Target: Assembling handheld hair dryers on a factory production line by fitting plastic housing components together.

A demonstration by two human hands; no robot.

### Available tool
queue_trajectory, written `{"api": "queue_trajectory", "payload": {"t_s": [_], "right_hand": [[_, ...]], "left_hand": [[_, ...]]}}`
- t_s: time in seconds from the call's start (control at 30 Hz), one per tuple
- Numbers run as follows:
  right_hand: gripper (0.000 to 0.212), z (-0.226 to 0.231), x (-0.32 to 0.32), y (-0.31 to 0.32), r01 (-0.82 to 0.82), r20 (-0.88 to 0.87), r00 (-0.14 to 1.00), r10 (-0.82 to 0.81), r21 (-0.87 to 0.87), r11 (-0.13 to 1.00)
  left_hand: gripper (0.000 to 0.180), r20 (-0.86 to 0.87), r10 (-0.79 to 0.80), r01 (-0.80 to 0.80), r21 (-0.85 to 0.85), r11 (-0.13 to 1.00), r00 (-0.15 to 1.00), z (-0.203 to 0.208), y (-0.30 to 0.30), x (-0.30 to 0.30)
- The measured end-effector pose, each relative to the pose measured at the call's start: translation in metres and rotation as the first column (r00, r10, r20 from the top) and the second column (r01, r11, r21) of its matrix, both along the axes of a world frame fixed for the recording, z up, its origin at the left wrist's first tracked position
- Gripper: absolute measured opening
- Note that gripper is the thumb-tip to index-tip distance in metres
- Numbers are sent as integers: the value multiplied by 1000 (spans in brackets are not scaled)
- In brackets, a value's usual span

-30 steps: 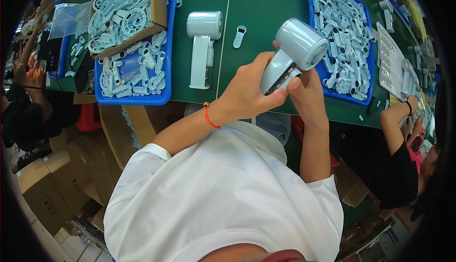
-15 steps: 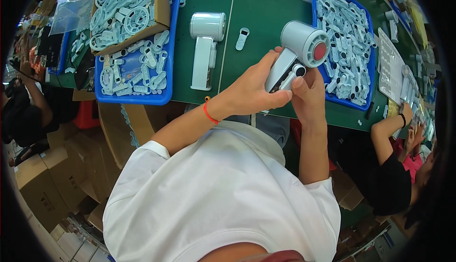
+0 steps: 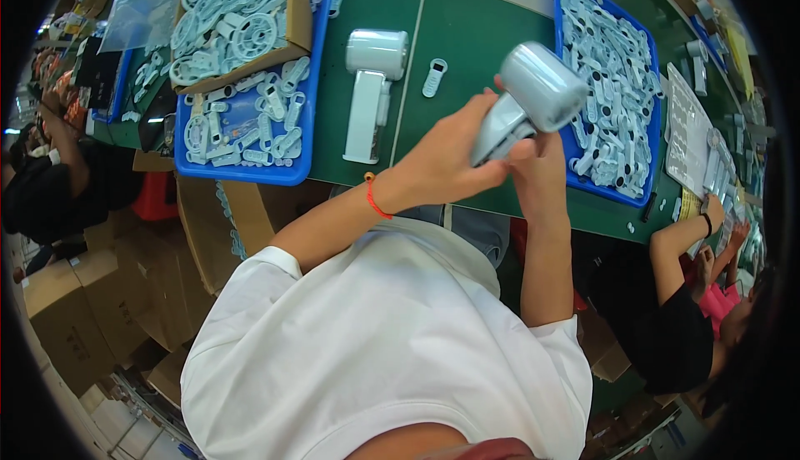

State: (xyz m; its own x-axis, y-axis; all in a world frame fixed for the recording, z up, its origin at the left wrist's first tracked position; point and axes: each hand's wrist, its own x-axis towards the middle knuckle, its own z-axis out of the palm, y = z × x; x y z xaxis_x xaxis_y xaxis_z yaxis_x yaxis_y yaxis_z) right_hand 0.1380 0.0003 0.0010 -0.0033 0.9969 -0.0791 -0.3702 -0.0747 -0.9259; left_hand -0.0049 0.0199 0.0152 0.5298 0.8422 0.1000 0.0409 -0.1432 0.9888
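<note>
A glossy pale-grey handheld fan (image 3: 537, 85) with a round barrel head and angled handle is held over the green table. My left hand (image 3: 446, 156) is closed around its handle from the left. On the other side my right hand (image 3: 542, 172) grips the handle, thumb toward its lower part, with some fingers hidden behind. A second fan (image 3: 377, 53) of the same shape lies on the table left of my hands. Between the two fans lies a small pale oval cover (image 3: 434, 77) with a dark window.
At right stands a blue tray (image 3: 612, 194) heaped with small pale covers. Another blue tray (image 3: 250, 177) at left holds loose parts and a cardboard box (image 3: 301, 6) full of ring-shaped pieces. A co-worker's arm (image 3: 675, 247) rests at the table's right.
The held fan has been turned: its vented end with the red centre faced me, and now the smooth barrel shows. The view has shifted slightly. Both hands keep their hold.
</note>
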Motion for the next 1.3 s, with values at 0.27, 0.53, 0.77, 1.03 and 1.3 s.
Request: {"api": "queue_trajectory", "payload": {"t_s": [0.27, 0.53, 0.77, 1.03, 1.3], "right_hand": [[28, -16, 3, -16, 16, 379, 877, -295, 591, 807], [27, -27, 2, -21, -76, 521, 820, -238, 511, 856], [35, -16, 0, -8, 42, 463, 881, 99, -286, 957], [52, 15, -2, -35, -378, 984, 147, -100, 149, 914], [56, -4, 6, -36, -281, 947, 248, -203, 271, 921]], "left_hand": [[31, 135, 285, -304, 147, 941, 949, -35, -28, -18], [8, 229, 139, -236, 484, 843, 964, -33, -59, -34], [12, 245, 140, -274, 929, 247, 959, 22, -51, 5], [18, -428, 448, 100, 801, 590, 785, -24, -16, -20], [50, -537, 359, 269, 769, 580, 763, -12, -2, -22]]}}
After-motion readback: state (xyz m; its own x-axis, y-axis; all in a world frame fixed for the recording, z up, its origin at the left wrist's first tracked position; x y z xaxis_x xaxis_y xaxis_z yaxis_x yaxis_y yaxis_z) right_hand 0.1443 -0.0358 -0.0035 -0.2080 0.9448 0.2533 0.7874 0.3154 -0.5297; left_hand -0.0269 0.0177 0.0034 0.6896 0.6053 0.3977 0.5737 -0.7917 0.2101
